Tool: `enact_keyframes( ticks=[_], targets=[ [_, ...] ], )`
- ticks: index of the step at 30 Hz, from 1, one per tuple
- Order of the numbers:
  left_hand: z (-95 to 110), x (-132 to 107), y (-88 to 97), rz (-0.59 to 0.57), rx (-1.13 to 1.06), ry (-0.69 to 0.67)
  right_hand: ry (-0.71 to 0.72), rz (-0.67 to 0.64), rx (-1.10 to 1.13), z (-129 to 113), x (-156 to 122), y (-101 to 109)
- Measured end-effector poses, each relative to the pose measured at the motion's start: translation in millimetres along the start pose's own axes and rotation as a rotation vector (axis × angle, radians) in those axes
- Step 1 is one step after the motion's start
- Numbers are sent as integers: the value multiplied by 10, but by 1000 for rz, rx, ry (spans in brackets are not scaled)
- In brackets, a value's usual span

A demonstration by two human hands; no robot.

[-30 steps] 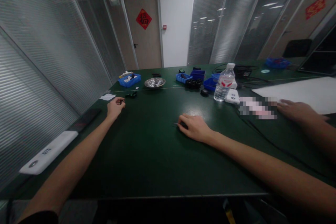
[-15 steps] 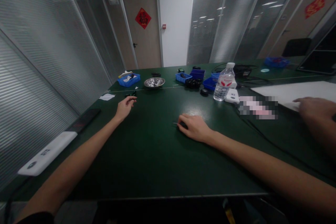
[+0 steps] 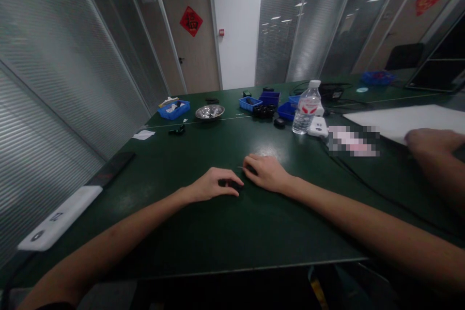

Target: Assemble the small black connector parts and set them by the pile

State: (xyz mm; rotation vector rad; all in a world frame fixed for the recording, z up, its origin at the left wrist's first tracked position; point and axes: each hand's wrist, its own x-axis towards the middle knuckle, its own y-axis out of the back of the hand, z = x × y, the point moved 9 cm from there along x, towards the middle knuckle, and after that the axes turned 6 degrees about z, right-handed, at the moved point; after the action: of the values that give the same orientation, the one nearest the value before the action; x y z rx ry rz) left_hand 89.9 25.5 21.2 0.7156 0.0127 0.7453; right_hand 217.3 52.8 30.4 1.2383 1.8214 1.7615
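My right hand rests on the dark green table, fingers curled round a small dark tool. A thin, pale metal shaft pokes out of it towards the left; its exact kind cannot be told. Just left of that shaft is my left hand, low over the table, with thumb and fingers apart. I make out nothing held in it, though the gap between its fingers is dark. Farther off on the left lies a small black object, too dark to name.
A metal bowl and a blue basket stand at the back left. Farther right are blue trays, a water bottle and cables. White power strip lies at the left edge. Another person's hand is at the right.
My left hand has come from beside the small black object, back and to the right, close to my right hand. My right hand stays in place, its fingers still round the tool.
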Motion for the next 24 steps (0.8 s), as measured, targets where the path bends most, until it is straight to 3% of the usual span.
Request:
enact_keyframes(
  ticks=[6,24],
  targets=[
    [-84,33,40,-19,-37,20,12,14,-7,6,-7,-13],
    [-62,33,14,-42,-14,44,13,7,-23,20,-4,-37]
  ],
)
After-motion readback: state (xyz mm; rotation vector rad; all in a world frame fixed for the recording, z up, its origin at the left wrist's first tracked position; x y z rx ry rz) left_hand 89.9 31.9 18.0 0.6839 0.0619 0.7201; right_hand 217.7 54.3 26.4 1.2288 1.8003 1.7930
